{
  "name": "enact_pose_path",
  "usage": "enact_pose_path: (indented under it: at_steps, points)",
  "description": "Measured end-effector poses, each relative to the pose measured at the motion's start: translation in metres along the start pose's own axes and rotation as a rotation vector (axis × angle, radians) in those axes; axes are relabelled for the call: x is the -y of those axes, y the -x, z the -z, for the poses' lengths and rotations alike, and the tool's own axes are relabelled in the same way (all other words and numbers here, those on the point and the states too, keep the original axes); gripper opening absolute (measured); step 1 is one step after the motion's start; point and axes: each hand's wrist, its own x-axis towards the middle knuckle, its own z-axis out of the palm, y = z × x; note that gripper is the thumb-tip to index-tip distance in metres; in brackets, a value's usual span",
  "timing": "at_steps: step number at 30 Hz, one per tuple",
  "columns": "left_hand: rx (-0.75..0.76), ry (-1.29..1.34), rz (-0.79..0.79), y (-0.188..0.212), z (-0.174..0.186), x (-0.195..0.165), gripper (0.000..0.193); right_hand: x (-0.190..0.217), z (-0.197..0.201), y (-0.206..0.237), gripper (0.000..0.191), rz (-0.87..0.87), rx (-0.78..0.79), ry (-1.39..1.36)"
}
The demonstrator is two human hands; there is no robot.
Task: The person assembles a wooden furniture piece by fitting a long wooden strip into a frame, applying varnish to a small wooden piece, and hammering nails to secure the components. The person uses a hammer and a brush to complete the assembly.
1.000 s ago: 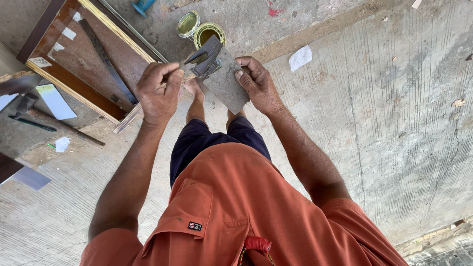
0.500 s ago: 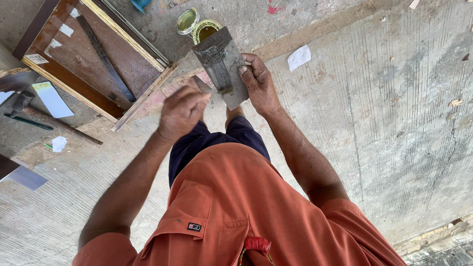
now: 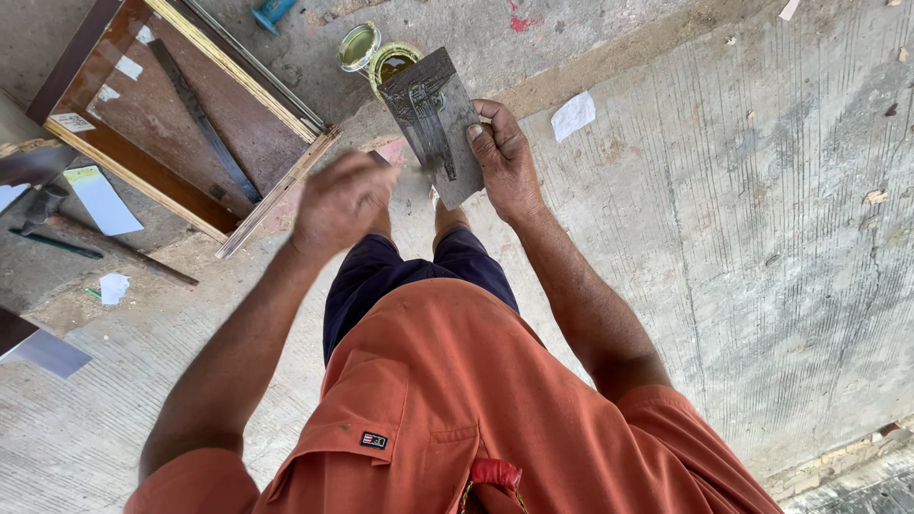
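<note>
I'd worry the trowel (image 3: pixel 433 119), pinched only by my right hand (image 3: pixel 505 157), slips onto the tins (image 3: pixel 381 57) beyond; blurred left hand (image 3: pixel 343 200) apart, grip unclear.

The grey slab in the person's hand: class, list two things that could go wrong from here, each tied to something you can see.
1. Only the right hand grips the slab, by one edge; the left hand is off it, so it might slip and fall on the concrete floor.
2. An open tin sits on the floor right behind the slab; a drop could tip it.
</note>
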Motion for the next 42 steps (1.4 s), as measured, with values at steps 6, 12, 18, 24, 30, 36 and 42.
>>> enact_pose_path:
  at_steps: [6, 12, 18, 24, 30, 36, 42]
  points:
    - [-0.199, 0.003, 0.082, -0.042, 0.028, 0.04, 0.011, 0.006, -0.006, 0.005, 0.028, 0.017, 0.034, 0.053]
    - [-0.106, 0.042, 0.155, -0.038, 0.033, 0.033, 0.016, 0.007, -0.009, 0.01, 0.029, 0.032, 0.055, -0.008]
    - [-0.015, -0.024, 0.158, -0.03, 0.023, 0.04, 0.009, 0.002, -0.01, 0.012, 0.03, 0.036, 0.051, -0.005]
    - [-0.032, -0.019, 0.183, -0.008, 0.012, 0.023, 0.006, -0.005, -0.014, 0.011, 0.029, 0.037, 0.025, -0.127]
    - [0.008, 0.006, 0.202, 0.004, -0.007, -0.001, 0.007, -0.006, -0.016, 0.003, 0.028, 0.017, -0.025, -0.166]
    - [0.021, 0.148, 0.263, 0.011, -0.008, -0.027, 0.011, -0.002, -0.015, -0.002, 0.028, -0.024, -0.047, -0.174]
    - [0.087, 0.084, 0.385, -0.008, -0.002, -0.005, 0.009, -0.001, -0.014, -0.005, 0.028, -0.046, -0.044, -0.275]
